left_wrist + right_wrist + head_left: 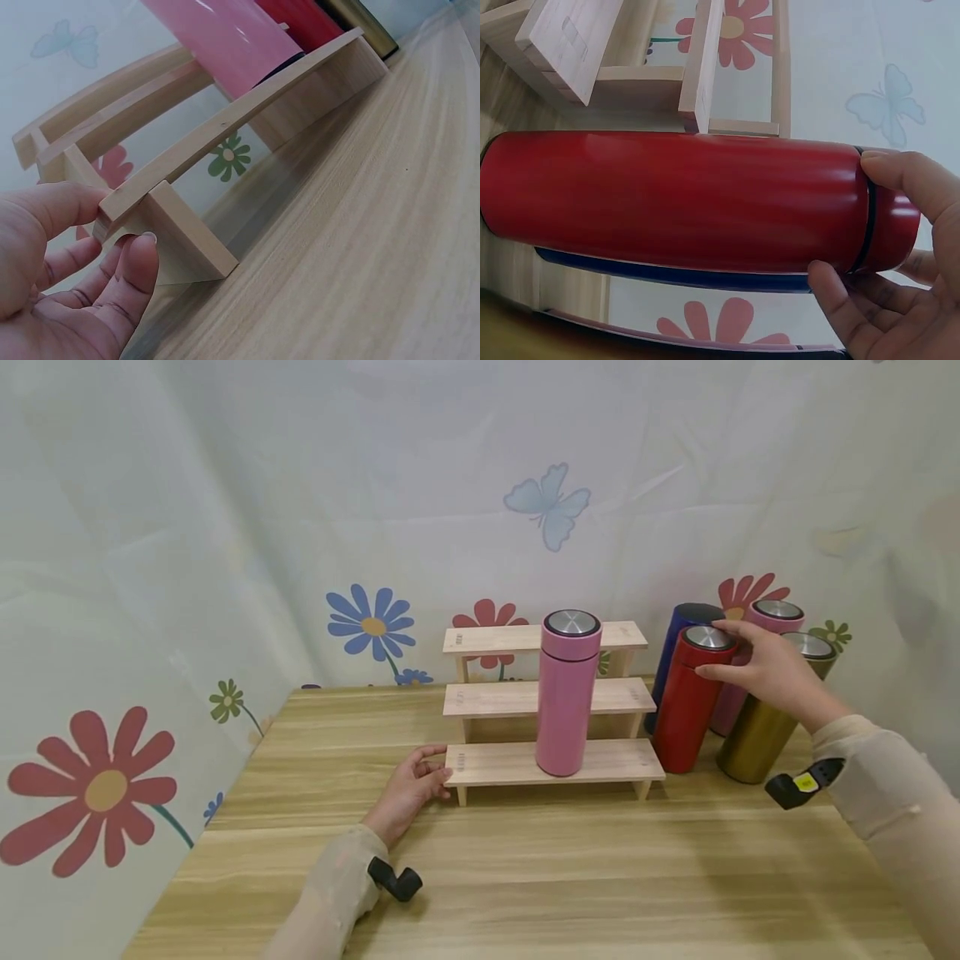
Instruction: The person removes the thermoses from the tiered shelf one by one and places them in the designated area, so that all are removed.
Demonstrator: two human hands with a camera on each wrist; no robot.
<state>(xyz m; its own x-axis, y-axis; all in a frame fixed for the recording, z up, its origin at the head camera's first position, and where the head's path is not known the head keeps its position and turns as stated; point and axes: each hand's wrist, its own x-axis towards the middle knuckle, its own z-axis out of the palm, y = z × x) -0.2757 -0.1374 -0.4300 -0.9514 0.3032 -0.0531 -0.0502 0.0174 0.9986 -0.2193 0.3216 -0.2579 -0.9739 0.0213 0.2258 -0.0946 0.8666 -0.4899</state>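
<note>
A three-step wooden display rack (495, 762) stands on the table, and my left hand (412, 785) pinches the left end of its lowest step between thumb and fingers, as the left wrist view shows. On that step, right of its middle, a pink thermos bottle (567, 710) stands upright. My right hand (776, 668) grips the top of a red thermos bottle (686, 710), just right of the rack. In the right wrist view, the thumb and fingers lie around the lid end of the red bottle (675, 199).
Behind the red bottle stands a blue bottle (663, 668), partly hidden. A gold bottle (753, 743) and a second pink bottle (776, 612) stand to its right. A flower-printed cloth (420, 485) hangs behind the wood-grain table (540, 868).
</note>
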